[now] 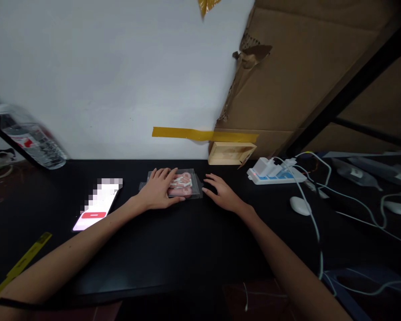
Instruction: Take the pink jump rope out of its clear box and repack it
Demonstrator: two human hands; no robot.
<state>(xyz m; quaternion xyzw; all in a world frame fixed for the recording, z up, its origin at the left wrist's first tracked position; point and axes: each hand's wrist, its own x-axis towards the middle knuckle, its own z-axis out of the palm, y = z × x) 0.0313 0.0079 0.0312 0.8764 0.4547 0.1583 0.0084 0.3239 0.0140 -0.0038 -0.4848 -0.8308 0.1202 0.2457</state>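
A clear plastic bag (196, 186) with pink and white pieces inside lies flat on the black table (160, 249), close to the wall. My left hand (158, 189) rests palm down over the bag's left part, its fingers stretched out and hiding that side. Just off the bag's right edge, my right hand (220, 191) hovers or rests at the tabletop with fingers apart and nothing in them. What exactly the pink pieces are is too small to tell.
Left of the bag lies a lit phone (98, 203), with a water bottle (33, 138) farther back. A shallow wooden box (230, 154) leans at the wall. To the right are a power strip (276, 174), a white mouse (300, 206) and loose cables (316, 227).
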